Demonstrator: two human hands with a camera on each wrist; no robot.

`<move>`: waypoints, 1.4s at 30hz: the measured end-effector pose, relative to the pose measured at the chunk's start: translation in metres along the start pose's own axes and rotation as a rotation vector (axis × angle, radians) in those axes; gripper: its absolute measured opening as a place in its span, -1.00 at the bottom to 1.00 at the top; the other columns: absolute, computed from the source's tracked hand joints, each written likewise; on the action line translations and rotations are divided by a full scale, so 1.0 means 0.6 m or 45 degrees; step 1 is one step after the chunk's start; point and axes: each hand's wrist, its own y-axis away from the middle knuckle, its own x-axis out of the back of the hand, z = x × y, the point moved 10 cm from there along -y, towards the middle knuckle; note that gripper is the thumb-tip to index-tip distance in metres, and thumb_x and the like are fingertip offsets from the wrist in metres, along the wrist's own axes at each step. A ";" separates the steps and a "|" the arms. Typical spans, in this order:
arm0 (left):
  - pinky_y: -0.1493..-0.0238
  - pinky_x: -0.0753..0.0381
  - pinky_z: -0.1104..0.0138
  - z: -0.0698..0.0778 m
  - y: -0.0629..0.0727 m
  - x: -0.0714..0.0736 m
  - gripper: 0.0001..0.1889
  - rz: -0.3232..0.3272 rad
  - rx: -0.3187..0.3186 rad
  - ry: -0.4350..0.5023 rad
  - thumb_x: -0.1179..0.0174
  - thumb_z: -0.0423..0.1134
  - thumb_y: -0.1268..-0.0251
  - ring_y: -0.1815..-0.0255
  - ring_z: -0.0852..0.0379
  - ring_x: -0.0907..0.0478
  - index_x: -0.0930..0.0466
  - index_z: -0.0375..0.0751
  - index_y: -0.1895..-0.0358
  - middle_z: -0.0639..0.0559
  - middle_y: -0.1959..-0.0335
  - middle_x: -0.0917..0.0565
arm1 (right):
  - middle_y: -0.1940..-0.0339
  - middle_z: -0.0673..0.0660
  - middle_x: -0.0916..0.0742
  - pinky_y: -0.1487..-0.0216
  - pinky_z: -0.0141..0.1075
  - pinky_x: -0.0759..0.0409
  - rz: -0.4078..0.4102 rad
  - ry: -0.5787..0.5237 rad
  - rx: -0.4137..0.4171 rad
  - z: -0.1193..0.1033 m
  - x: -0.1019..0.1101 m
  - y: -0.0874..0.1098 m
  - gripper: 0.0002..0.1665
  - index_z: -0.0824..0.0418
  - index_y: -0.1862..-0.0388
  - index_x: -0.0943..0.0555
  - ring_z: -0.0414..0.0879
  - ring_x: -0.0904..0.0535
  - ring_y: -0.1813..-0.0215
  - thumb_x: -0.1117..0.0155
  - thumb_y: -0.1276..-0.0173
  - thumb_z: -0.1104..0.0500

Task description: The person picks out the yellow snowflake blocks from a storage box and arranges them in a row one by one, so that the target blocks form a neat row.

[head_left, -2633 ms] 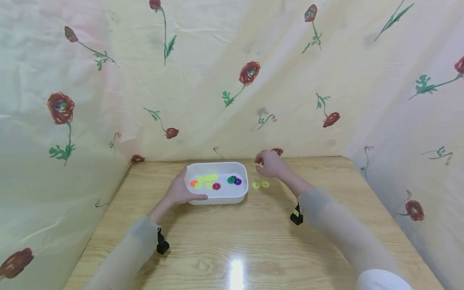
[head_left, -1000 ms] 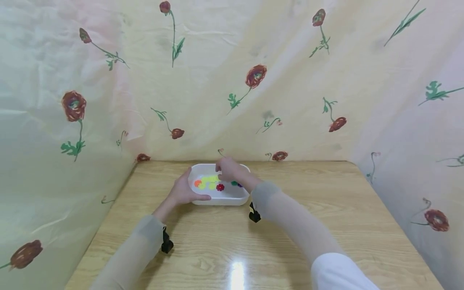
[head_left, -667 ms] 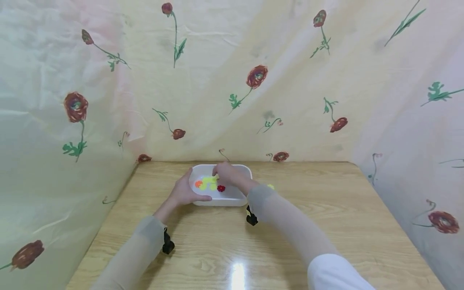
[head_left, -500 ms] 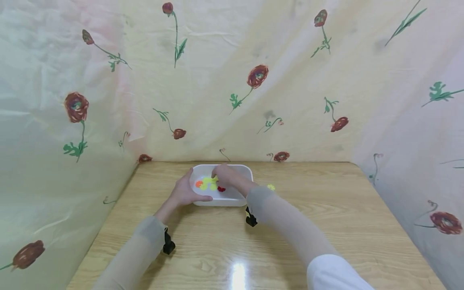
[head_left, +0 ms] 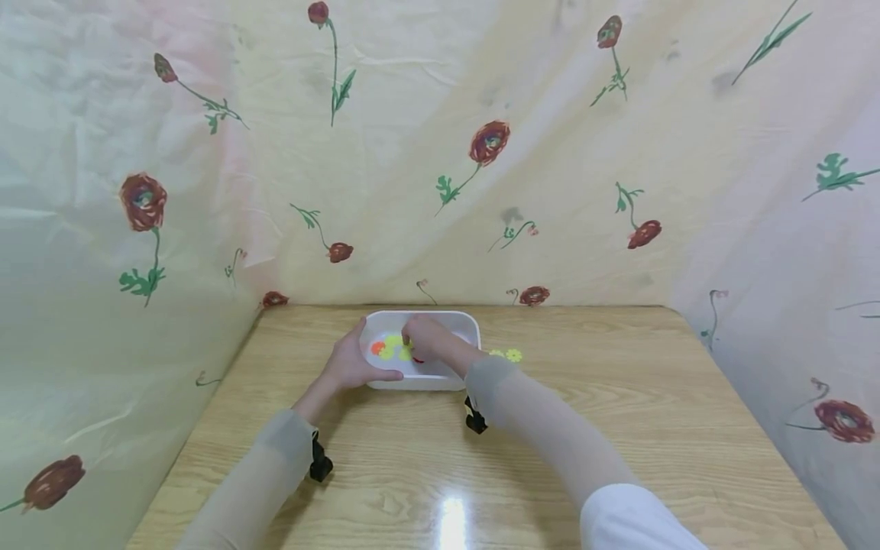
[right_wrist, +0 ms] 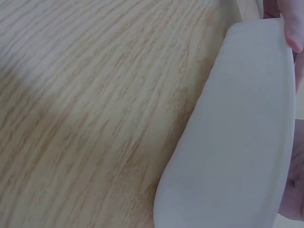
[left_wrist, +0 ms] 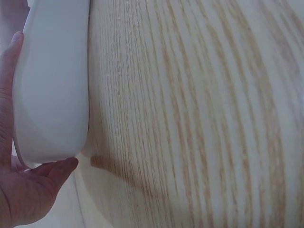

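Observation:
A white plastic tray stands on the table near the back edge. My left hand grips its left end, thumb along the near rim and fingers round the end wall, as the left wrist view also shows. Reaching down inside the tray is my right hand, fingers bent among small flower-shaped pieces. Several yellow pieces and an orange flower piece lie at the left; a red flower piece is partly covered by the hand. Whether the fingertips pinch a piece is hidden. The tray wall fills much of the right wrist view.
Two yellow flower pieces lie on the wooden table just right of the tray, one partly behind the right forearm. A flower-printed cloth hangs behind the table and along both sides. Wrist cameras are strapped under both forearms.
My right hand has come from above the yellow pieces right of the tray into the tray, then lowered slightly toward its contents. My left hand keeps its grip on the tray.

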 end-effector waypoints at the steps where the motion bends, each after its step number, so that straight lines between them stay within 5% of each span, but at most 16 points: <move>1: -0.55 -0.43 -0.15 0.000 0.000 0.000 0.52 0.000 -0.001 -0.001 -0.76 0.19 0.23 -0.51 -0.25 -0.41 0.09 -0.34 -0.73 -0.32 -0.63 -0.31 | -0.12 0.13 -0.83 -0.39 -0.14 -0.62 0.003 0.012 0.001 0.001 -0.001 0.000 -0.70 0.24 -0.03 -0.81 0.04 -0.70 -0.23 -0.42 -0.33 0.35; 11: -0.55 -0.43 -0.13 0.008 -0.002 -0.002 0.54 -0.003 -0.017 0.001 -0.76 0.23 0.26 -0.52 -0.24 -0.42 0.08 -0.35 -0.73 -0.32 -0.62 -0.33 | 0.04 0.12 -0.82 -0.14 -0.20 -0.69 0.029 -0.003 -0.050 0.013 0.001 0.004 -0.80 0.23 0.11 -0.81 -0.03 -0.68 0.03 -0.47 -0.29 0.36; 26: -0.57 -0.40 -0.18 0.008 0.001 -0.007 0.52 -0.029 0.032 -0.014 -0.74 0.24 0.22 -0.55 -0.26 -0.37 0.10 -0.28 -0.74 -0.30 -0.67 -0.26 | -0.11 0.16 -0.81 -0.19 -0.14 -0.74 0.072 -0.150 -0.023 0.036 0.059 0.051 -0.73 0.23 -0.07 -0.75 0.02 -0.74 -0.10 -0.44 -0.42 0.26; 33: -0.57 -0.38 -0.21 0.008 0.008 -0.004 0.48 -0.033 0.072 0.000 -0.73 0.19 0.16 -0.54 -0.25 -0.37 0.12 -0.20 -0.75 -0.25 -0.66 -0.28 | -0.15 0.24 -0.81 -0.38 -0.04 -0.66 0.146 -0.161 0.023 0.063 0.095 0.077 -0.69 0.30 -0.09 -0.74 0.14 -0.71 -0.27 -0.44 -0.39 0.27; 42: -0.56 -0.38 -0.24 0.004 0.007 -0.004 0.48 -0.032 0.061 -0.032 -0.72 0.20 0.14 -0.51 -0.26 -0.38 0.12 -0.24 -0.75 -0.29 -0.64 -0.30 | -0.08 0.26 -0.83 -0.33 -0.01 -0.69 0.214 -0.158 0.034 0.104 0.117 0.115 -0.69 0.33 -0.04 -0.76 0.17 -0.73 -0.19 -0.45 -0.32 0.30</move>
